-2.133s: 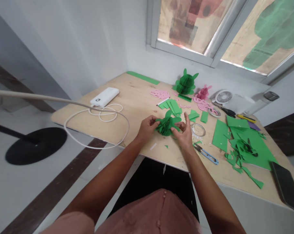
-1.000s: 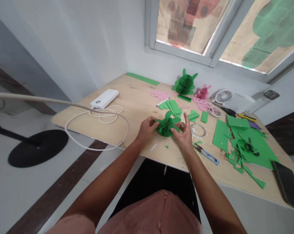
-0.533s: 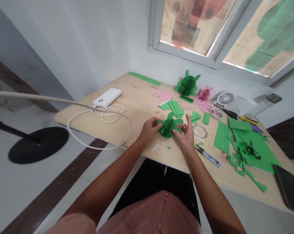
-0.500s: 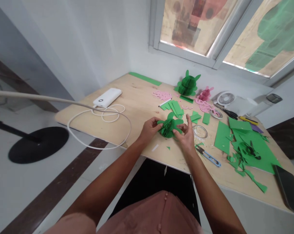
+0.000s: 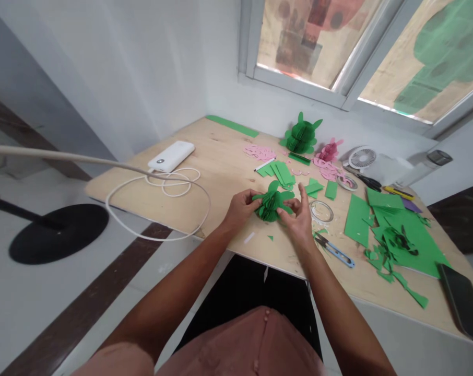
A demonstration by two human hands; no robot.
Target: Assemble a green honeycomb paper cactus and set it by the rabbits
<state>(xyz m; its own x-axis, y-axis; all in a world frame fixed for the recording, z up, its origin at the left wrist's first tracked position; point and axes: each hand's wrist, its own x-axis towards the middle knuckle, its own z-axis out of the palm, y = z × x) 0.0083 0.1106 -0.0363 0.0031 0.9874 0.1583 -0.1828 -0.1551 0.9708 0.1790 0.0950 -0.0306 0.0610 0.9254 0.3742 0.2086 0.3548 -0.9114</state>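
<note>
Between my two hands is a small green paper figure with a layered, honeycomb-like body and petal-shaped flaps sticking out. The fingertips of my left hand pinch its left side. My right hand grips its lower right side between thumb and fingers, with the index finger raised. Just beyond it lie green paper strips. A roll of clear tape and blue-handled thread snips sit right of my right hand. Near the table edge are a white scrap and a tiny green scrap.
A larger green paper figure and a pink one stand by the wall. Green sheets and offcuts cover the right side, with a dark phone at the corner. A white power bank and looping cable occupy the left.
</note>
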